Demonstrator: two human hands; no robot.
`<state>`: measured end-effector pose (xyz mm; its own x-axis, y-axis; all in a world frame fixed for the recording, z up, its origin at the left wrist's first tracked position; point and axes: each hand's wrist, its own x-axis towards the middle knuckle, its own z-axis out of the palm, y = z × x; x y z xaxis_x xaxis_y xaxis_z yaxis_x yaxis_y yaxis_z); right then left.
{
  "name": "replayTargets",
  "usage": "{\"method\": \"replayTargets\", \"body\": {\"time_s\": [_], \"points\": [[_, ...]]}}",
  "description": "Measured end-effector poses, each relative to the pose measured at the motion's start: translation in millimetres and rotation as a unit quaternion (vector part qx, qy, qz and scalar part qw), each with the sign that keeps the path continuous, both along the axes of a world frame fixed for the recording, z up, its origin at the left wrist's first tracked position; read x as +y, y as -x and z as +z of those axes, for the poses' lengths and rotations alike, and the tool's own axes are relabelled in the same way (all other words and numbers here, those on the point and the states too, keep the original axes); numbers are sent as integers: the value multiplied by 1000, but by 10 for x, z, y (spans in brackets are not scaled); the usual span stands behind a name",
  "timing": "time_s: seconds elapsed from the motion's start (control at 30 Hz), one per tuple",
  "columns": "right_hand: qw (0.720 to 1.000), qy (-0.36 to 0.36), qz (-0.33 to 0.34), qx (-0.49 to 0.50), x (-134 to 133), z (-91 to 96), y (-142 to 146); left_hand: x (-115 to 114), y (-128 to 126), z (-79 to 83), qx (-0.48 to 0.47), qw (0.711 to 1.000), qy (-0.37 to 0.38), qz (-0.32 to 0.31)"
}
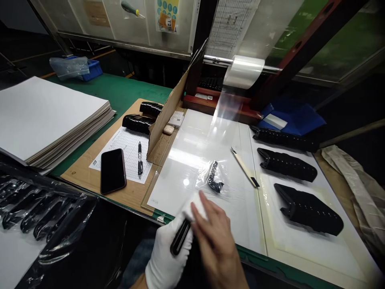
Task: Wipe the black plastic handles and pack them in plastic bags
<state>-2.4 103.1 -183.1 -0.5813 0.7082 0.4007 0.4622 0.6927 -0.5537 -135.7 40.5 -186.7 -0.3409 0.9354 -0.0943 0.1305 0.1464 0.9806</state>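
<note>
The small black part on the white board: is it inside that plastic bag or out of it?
Inside: the small black part shows through the clear plastic bag.

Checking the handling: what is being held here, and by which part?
The gloved left hand holds a glossy black moulded piece along its side, in the palm; the bare right hand presses a white cloth on its upper end.

The blurred right hand point(215, 245) half hides the black piece point(180, 237) in the gloved left hand point(167, 257); bagged black straps point(36, 212) run off the lower left edge, and the print on the grid sheet point(129, 150) is too small to read.
</note>
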Motion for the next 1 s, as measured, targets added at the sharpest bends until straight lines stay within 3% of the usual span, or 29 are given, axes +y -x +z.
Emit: {"method": "replayTargets", "body": {"time_s": [0.07, 0.2, 0.3, 0.4, 0.5, 0.6, 0.67, 0.73, 0.8, 0.87, 1.0], "points": [[999, 28, -5, 18, 9, 20, 13, -14, -3, -20, 10, 1000, -12, -2], [998, 19, 4, 54, -5, 45, 11, -28, -9, -44, 2, 1000, -24, -20], [995, 89, -26, 49, -20, 37, -40, -28, 16, -44, 64, 997, -43, 16], [993, 96, -2, 65, 24, 68, 5, -36, 61, -33, 82, 995, -52, 27], [981, 170, -8, 96, 289, 161, 264, -54, 99, -2, 70, 996, -51, 34], [953, 276, -49, 114, 764, 288, 593, -68, 142, 61, 50, 996, -44, 58], [950, 284, -50, 122, 1030, 377, 725, -66, 177, 117, 17, 997, -34, 69], [950, 273, -59, 137, 1116, 429, 725, -52, 211, 178, -14, 996, -23, 85], [948, 259, -94, 159, 964, 384, 575, -25, 235, 237, -44, 994, -6, 97], [949, 216, -137, 185, 600, 198, 288, 16, 242, 282, -71, 992, 5, 101], [955, 60, -204, 208, -342, -503, -511, 170, 168, 305, -157, 985, 46, 61]]}}
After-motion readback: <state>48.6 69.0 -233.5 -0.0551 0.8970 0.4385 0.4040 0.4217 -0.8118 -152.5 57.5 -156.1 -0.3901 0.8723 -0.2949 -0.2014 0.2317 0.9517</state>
